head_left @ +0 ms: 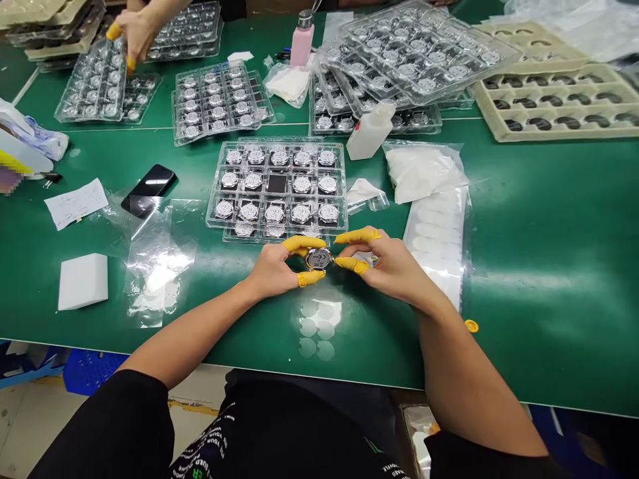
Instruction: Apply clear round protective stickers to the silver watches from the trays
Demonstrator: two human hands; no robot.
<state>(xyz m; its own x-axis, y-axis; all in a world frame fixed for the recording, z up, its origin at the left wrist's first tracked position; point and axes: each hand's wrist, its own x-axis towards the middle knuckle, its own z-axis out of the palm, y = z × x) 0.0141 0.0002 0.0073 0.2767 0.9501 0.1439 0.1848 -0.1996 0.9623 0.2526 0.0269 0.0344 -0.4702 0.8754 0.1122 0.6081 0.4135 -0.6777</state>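
Observation:
My left hand point(279, 266) pinches a small round metal watch case point(319, 259) between thumb and forefinger, both in yellow finger cots. My right hand point(387, 263) touches the same case from the right with cotted thumb and forefinger, fingers closed in a pinch. Both hands hover just above the green table point(549, 266), in front of a clear plastic tray point(279, 186) filled with several similar round cases. Small round clear stickers point(317, 329) lie on the table below my hands.
More clear trays of cases point(219, 100) and a tilted stack point(414, 53) fill the back. Beige trays point(559, 100) sit at the back right. A white bottle point(370, 130), a pink bottle point(302, 40), a black phone point(150, 188), a white foam block point(83, 281) and plastic bags lie about. Another person's hand point(134, 33) works far left.

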